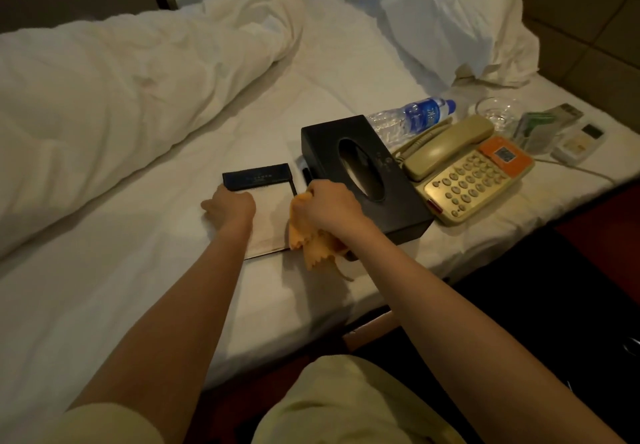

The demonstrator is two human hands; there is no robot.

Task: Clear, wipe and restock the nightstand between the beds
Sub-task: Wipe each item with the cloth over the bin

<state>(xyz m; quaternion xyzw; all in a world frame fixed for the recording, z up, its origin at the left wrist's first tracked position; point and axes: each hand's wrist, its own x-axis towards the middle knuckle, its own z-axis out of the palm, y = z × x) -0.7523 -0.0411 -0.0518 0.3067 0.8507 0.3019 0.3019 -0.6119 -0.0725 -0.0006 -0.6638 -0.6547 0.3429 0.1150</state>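
A notepad in a dark holder (266, 201) lies flat on the white bed sheet. My left hand (231, 205) holds its left edge with curled fingers. My right hand (329, 204) grips a crumpled orange cloth (311, 239) at the notepad's right edge, next to a black tissue box (367, 173). A dark pen (306, 175) lies between the notepad and the box. Behind the box on the bed lie a beige telephone (464, 173), a water bottle (412, 114), a glass (498, 111), a card holder (540, 128) and a white remote (578, 144).
A rolled white duvet (121, 97) covers the bed's left side and a pillow (450, 14) lies at the head. The phone's cord (581, 168) runs off the bed's right edge. A dark gap (519, 288) lies right of the mattress.
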